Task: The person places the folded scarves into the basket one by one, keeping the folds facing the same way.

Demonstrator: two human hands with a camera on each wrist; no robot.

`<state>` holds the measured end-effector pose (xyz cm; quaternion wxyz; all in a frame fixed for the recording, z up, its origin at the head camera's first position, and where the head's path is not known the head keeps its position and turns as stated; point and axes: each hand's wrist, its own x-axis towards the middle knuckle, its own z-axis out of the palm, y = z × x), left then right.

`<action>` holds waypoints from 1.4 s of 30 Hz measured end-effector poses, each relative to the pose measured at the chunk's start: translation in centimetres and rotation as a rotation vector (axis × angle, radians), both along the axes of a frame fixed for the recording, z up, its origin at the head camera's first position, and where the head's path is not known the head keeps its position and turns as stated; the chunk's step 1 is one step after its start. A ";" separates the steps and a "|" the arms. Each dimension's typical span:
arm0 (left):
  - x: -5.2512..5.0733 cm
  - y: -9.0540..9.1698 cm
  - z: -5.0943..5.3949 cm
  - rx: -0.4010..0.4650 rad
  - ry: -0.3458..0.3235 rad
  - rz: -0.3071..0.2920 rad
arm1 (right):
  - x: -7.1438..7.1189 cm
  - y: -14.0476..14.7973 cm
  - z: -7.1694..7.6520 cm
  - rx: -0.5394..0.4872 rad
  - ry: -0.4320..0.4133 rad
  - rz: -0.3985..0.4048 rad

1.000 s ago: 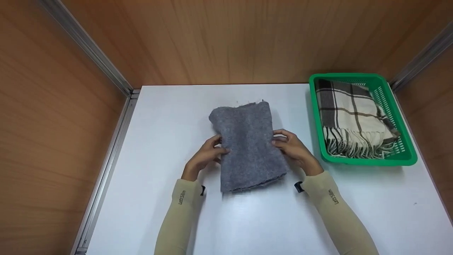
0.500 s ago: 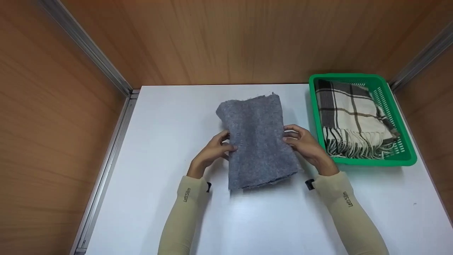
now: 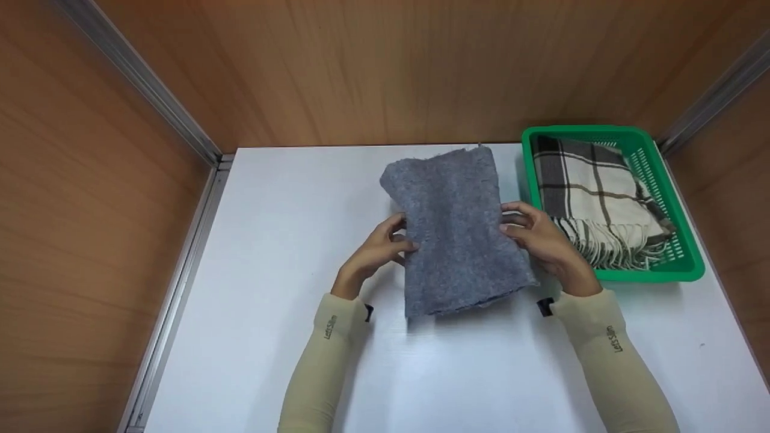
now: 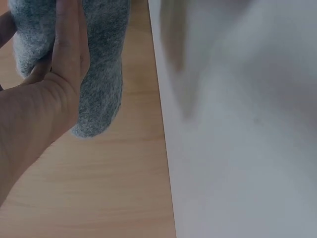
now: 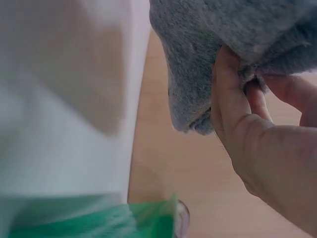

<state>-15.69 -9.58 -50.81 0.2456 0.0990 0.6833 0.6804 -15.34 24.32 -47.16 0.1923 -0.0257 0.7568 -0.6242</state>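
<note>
A folded grey fuzzy cloth (image 3: pixel 460 234) hangs above the white table between my two hands. My left hand (image 3: pixel 378 246) grips its left edge, thumb on the near face and fingers behind. On the opposite edge my right hand (image 3: pixel 541 240) pinches the cloth between thumb and fingers. In the left wrist view, fingers lie along the cloth (image 4: pixel 101 79), raised off the tabletop. The right wrist view has the cloth's folded layers (image 5: pixel 198 64) held between thumb and fingers, the exact fingertips partly hidden in the fabric.
To the right stands a green plastic basket (image 3: pixel 613 275) holding a folded plaid scarf (image 3: pixel 601 186) with fringe. My right hand is close to the basket's left side. Wooden panels (image 3: pixel 373 72) wall in the white table (image 3: pixel 289 228) at the back and sides.
Both hands have carried the grey cloth to the right and slightly toward the back, closer to the basket. Their hold on it looks the same. The basket and scarf stay in place.
</note>
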 end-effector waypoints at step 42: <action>-2.4 10.6 4.1 0.126 0.142 -0.141 | 1.3 10.5 5.6 0.052 0.161 -0.088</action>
